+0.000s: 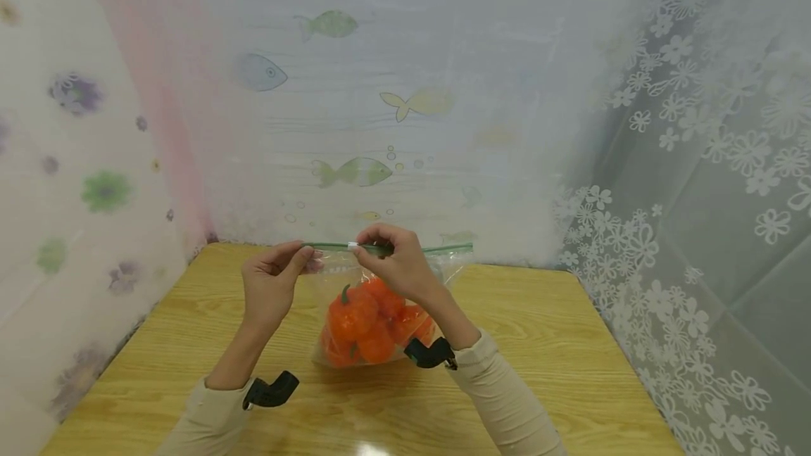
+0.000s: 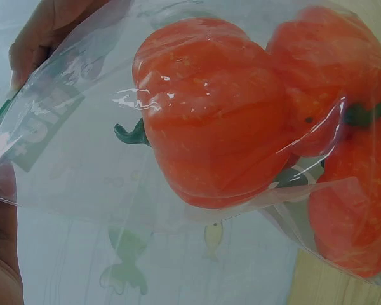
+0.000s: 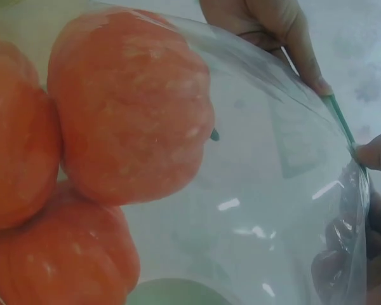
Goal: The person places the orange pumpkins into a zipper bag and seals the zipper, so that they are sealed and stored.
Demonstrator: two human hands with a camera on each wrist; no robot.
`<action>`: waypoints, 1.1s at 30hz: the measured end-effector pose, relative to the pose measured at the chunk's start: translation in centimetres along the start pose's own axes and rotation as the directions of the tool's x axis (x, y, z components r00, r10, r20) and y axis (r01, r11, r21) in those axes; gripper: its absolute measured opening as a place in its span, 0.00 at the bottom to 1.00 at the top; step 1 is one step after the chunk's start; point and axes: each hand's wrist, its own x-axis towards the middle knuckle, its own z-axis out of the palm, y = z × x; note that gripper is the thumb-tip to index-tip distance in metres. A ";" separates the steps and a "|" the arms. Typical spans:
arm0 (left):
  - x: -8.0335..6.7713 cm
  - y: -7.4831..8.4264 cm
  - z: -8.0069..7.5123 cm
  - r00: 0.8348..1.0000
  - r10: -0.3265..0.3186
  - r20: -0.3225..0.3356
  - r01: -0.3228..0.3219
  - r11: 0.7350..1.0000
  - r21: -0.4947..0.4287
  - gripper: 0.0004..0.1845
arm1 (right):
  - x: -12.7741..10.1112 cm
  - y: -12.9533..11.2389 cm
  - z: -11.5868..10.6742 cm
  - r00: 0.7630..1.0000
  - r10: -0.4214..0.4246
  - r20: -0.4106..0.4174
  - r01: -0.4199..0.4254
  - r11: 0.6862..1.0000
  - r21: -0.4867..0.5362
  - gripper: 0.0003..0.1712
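Note:
A clear zip bag (image 1: 380,301) stands on the wooden table (image 1: 545,343), filled with several orange toy pumpkins (image 1: 370,322) with green stems. Its green zip strip (image 1: 386,248) runs along the top. My left hand (image 1: 272,283) pinches the strip's left end. My right hand (image 1: 395,262) pinches the white slider (image 1: 352,247) near the strip's middle. In the left wrist view the pumpkins (image 2: 209,114) press against the bag film (image 2: 70,152). The right wrist view shows the pumpkins (image 3: 127,114) and the green strip (image 3: 340,121) between fingertips (image 3: 308,63).
Curtains printed with fish (image 1: 355,171) hang behind the table, and a white floral lace curtain (image 1: 684,231) hangs on the right. A flower-print curtain (image 1: 82,181) closes the left side. Black wrist camera mounts (image 1: 272,391) sit on both sleeves.

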 end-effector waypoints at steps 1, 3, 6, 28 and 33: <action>0.0 -0.1 0.0 1.000 0.000 -0.001 0.000 1.000 -0.003 0.08 | 0.0 0.1 0.0 1.000 -0.001 -0.002 0.001 1.000 -0.003 0.02; 0.0 -0.2 -0.1 1.000 0.001 -0.002 -0.001 1.000 0.004 0.08 | -0.1 0.2 -0.1 1.000 -0.002 -0.006 0.002 1.000 -0.008 0.02; 0.0 -0.4 -0.2 1.000 0.004 -0.005 -0.004 1.000 0.017 0.07 | -0.2 0.4 -0.3 1.000 -0.003 -0.008 0.003 1.000 -0.016 0.02; -0.1 -0.8 -0.5 0.999 0.024 0.033 -0.022 0.998 -0.067 0.09 | -1.8 0.7 -1.8 0.997 0.005 -0.080 -0.011 0.996 -0.084 0.03; 0.2 -0.9 -0.5 0.998 0.041 0.041 -0.038 0.996 -0.083 0.09 | -1.9 0.8 -2.3 0.994 0.011 -0.104 -0.021 0.995 -0.099 0.02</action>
